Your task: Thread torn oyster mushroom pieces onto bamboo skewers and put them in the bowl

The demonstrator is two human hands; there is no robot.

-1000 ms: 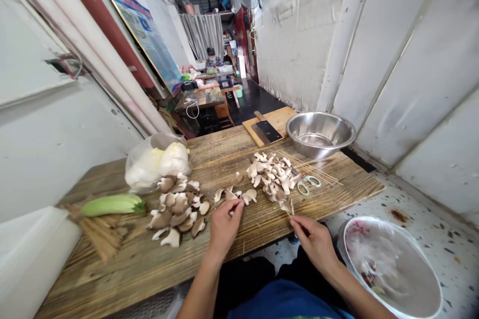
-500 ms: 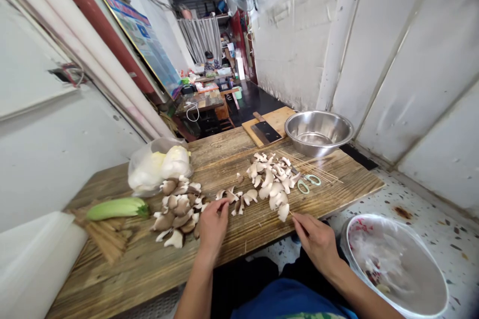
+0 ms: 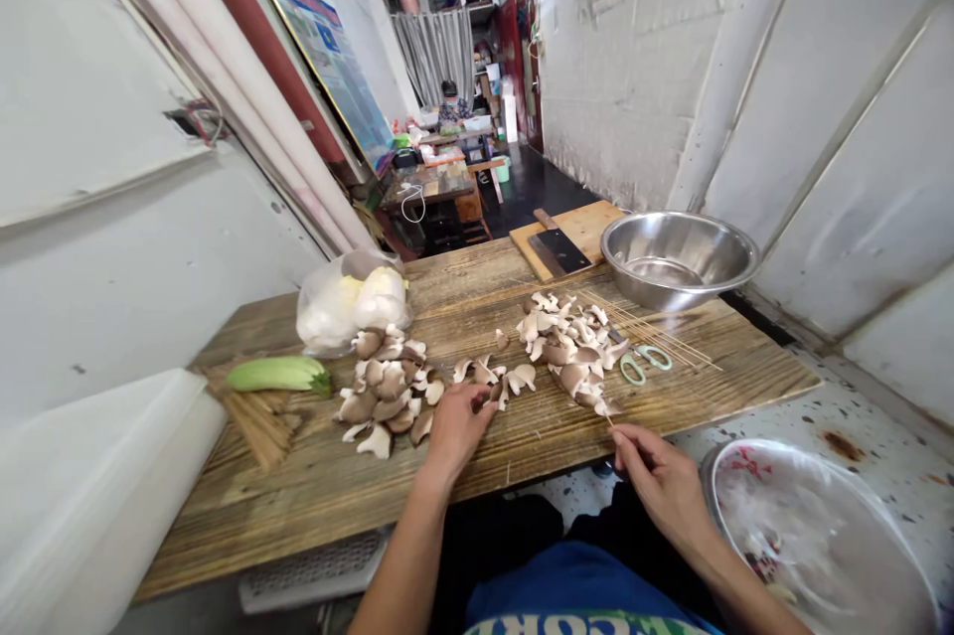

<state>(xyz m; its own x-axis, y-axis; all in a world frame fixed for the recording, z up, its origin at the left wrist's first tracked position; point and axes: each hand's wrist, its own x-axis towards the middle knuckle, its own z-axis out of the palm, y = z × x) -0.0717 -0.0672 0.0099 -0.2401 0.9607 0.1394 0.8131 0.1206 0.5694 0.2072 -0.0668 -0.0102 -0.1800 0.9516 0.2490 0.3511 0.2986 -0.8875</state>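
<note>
My right hand (image 3: 660, 478) pinches the end of a thin wooden skewer (image 3: 609, 419) at the table's front edge. Torn mushroom pieces (image 3: 582, 383) sit at the skewer's far end, against the right-hand mushroom pile (image 3: 558, 329); how many are threaded cannot be made out. Over the middle of the table, my left hand (image 3: 462, 424) has its thumb and forefinger slightly apart, at a few loose mushroom pieces (image 3: 498, 396). Whether the fingertips touch one is unclear. Just left of that hand lies another mushroom pile (image 3: 388, 395).
Green-handled scissors (image 3: 633, 370) and bare skewers (image 3: 671, 342) lie right of the pile. Behind are a steel basin (image 3: 680, 292) and a cleaver (image 3: 560, 250) on a cutting board (image 3: 588, 223). Leftward are a bagged white bundle (image 3: 354, 307) and a green gourd (image 3: 275, 374). A lined bin (image 3: 827, 526) stands right.
My view has turned left, so everything sits further right. My left hand has moved right to the loose mushroom pieces, its fingers parting slightly. The skewer's mushrooms now lean against the pile.
</note>
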